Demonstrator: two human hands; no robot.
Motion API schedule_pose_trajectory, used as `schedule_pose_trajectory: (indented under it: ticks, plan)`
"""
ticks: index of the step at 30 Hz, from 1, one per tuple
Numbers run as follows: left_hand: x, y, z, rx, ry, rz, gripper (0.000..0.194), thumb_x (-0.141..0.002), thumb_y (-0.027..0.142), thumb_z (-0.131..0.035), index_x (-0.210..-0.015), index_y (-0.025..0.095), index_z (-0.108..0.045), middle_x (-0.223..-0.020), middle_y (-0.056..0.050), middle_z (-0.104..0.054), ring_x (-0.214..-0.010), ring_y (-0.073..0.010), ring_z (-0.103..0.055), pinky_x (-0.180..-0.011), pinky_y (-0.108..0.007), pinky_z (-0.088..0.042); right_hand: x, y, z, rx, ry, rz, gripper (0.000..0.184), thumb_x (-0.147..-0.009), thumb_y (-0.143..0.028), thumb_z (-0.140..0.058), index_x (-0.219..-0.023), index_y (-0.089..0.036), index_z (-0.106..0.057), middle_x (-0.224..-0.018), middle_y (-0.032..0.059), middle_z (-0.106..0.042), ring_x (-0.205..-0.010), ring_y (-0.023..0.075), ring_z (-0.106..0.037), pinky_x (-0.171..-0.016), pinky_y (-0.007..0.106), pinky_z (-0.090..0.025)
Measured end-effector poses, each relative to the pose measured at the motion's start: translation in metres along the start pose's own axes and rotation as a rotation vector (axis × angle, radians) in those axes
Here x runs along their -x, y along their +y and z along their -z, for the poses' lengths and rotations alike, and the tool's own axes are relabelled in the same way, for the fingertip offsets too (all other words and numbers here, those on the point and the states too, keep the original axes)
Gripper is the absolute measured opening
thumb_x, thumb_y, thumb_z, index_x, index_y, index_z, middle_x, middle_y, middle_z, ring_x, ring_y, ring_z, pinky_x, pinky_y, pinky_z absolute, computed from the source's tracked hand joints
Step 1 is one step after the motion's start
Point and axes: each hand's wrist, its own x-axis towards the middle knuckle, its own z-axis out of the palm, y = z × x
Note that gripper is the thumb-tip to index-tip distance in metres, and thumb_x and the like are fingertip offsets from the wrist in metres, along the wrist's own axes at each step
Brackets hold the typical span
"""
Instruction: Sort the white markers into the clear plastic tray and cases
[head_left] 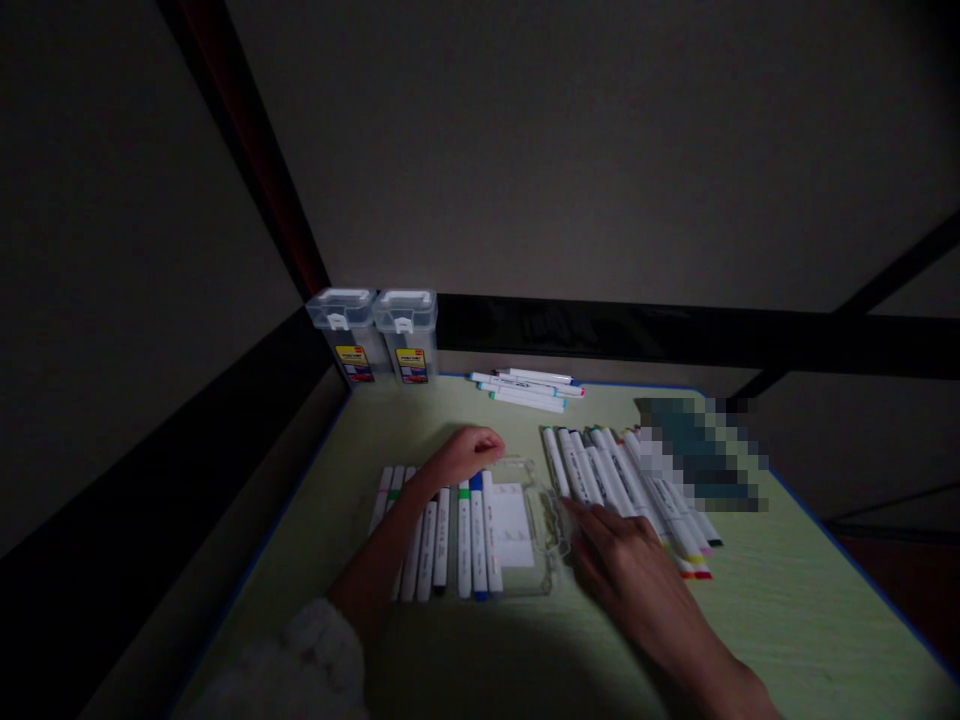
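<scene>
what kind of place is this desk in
Probably a small study or craft corner at home, though a classroom can't be ruled out: a light green tabletop against a plain wall, two lidded marker boxes, and a fan of white markers.

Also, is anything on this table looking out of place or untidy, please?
The loose markers at the back look slightly untidy: they overlap at uneven angles, unlike the row of markers in the clear case.
</scene>
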Motion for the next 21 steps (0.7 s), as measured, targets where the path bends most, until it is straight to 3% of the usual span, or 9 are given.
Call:
schedule_pose_trajectory:
  ticks: [12,21]
  plan:
    - [0.002,0.0,-0.006,-0.086,0.079,-0.042,0.009,-0.07,0.014,-0.051,-0.073,0.01,-0.059,-0.07,-0.003,-0.063,-0.066,-0.0119,-0.057,-0.061,-0.02,-0.043,0.0,-0.013,0.003,-0.086,0.023,0.106,0.033,-0.083,-0.018,-0.034,-0.102,-0.014,-0.061,-0.081,0.0083,-0.06,-0.073,0.0197,-0.058,-0.067,0.035,-0.041]
    - [0.0,0.007,0.002,-0.246,-0.107,-0.055,0.018,-0.074,0.019,-0.05,-0.085,0.01,-0.06,-0.075,-0.004,-0.064,-0.067,-0.0124,-0.057,-0.059,-0.021,-0.042,0.002,-0.004,-0.005,-0.023,0.109,0.034,0.033,-0.085,-0.029,-0.038,-0.101,-0.013,-0.061,-0.09,0.0124,-0.06,-0.075,0.0223,-0.059,-0.067,0.038,-0.043]
